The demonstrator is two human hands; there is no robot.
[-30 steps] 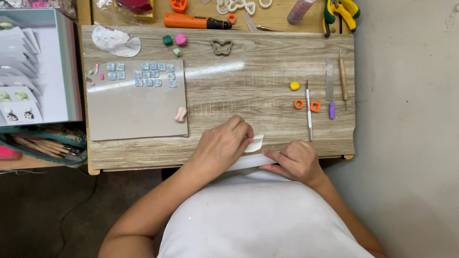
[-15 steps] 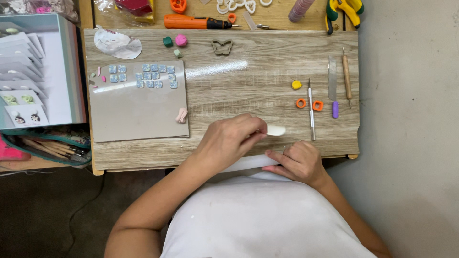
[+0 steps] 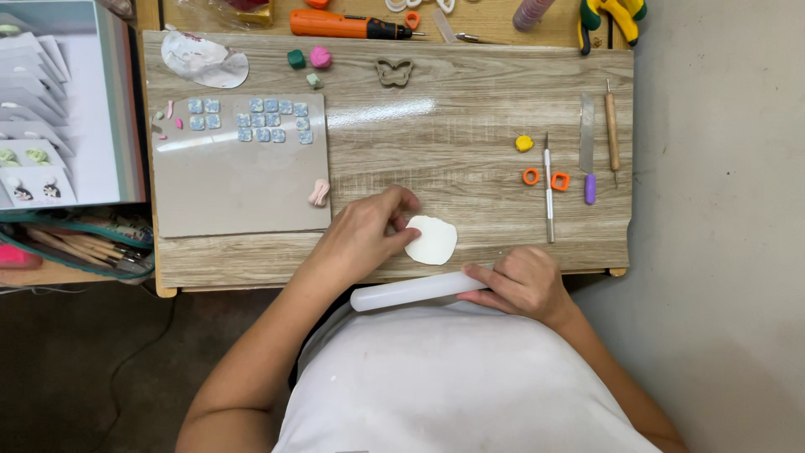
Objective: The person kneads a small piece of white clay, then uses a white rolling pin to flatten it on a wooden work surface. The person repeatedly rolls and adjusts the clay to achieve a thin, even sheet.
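1. Left hand [image 3: 369,231] rests on the wooden table [image 3: 470,92], fingertips pinching the left edge of a flat white clay disc [image 3: 432,240]. The disc lies flat on the table near the front edge, just right of the grey work tile [image 3: 243,184].
2. Right hand [image 3: 524,281] is curled around one end of a clear acrylic roller [image 3: 415,291], which lies along the table's front edge, just below the disc and apart from it.
3. Judgement: the step in hand looks like setting or lifting the rolled sheet. To do it well, keep the pinch light and at the rim only; a thin sheet like this probably stretches or prints easily under a hard grip.
4. If lifting, peel low and slow from the pinched edge so the disc keeps its round outline; if it sticks, ease it free rather than tug.
5. Keep the roller level and clear of the disc until the left fingers are off it, else the sheet may crease.
6. Nearby, untouched: small blue patterned squares [image 3: 251,119] on the tile, a pink clay bit [image 3: 319,192] at the tile's right edge, a butterfly cutter [image 3: 393,72], a yellow clay lump [image 3: 524,143], two orange cutters [image 3: 545,178], a thin blade tool [image 3: 548,189].
7. Risk: a sleeve or wrist could brush the pink bit on the tile edge.
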